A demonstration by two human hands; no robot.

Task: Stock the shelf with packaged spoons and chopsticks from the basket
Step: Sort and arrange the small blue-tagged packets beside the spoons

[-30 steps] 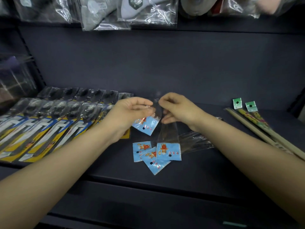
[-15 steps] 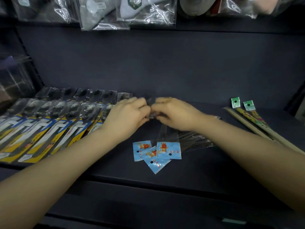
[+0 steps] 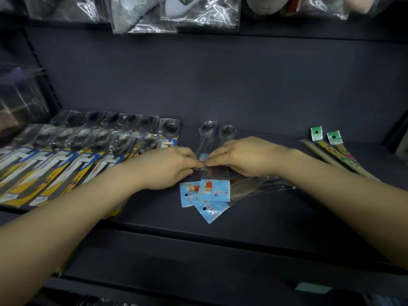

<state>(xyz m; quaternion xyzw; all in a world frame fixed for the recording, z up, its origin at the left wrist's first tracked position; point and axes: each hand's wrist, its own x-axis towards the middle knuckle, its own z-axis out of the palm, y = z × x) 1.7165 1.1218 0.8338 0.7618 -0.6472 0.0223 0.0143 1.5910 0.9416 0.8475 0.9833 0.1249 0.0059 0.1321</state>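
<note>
Two clear-bagged spoons [image 3: 207, 131] lie side by side on the dark shelf [image 3: 276, 208], bowls pointing to the back wall. My left hand [image 3: 172, 166] and my right hand [image 3: 247, 159] meet at their near ends, fingertips pinched on the blue-labelled packets there. Just in front lies a loose pile of spoon packets with blue cartoon header cards [image 3: 213, 191]. Chopstick packs with green tags [image 3: 331, 149] rest at the right.
A long row of spoon packs on yellow-blue cards [image 3: 72, 160] fills the shelf's left part. Bagged goods [image 3: 176, 14] hang above. A clear plastic box [image 3: 19, 96] stands at the far left. The shelf's front lip [image 3: 220, 239] runs below my arms.
Both hands carried the blue-labelled spoon packet from the air down and back onto the shelf, beside another spoon. The bowls now show beyond my fingers.
</note>
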